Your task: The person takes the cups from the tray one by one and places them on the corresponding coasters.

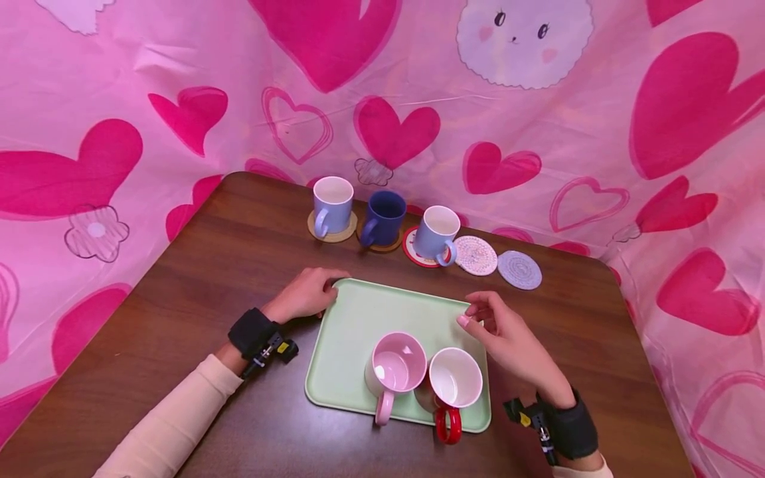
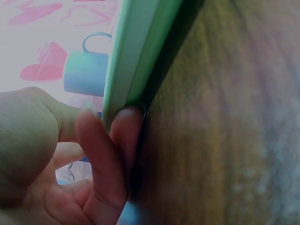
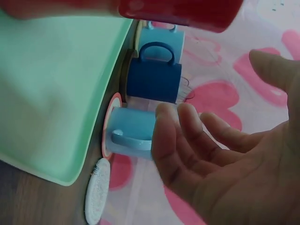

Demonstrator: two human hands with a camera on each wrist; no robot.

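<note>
Table (image 1: 227,265) bearing a green tray (image 1: 358,312). Left hand (image 1: 306,293) pinches the tray's far-left corner, fingers (image 2: 123,136) at the rim. Right hand (image 1: 508,335) hovers loose and empty over the tray's right edge; pink mug (image 1: 394,372) and red-handled mug (image 1: 452,385) stand just beside it.

no readable text, label, brand or number on anything in view

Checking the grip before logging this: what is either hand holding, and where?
The left hand pinches the green tray at its far-left corner; the right hand holds nothing.
</note>
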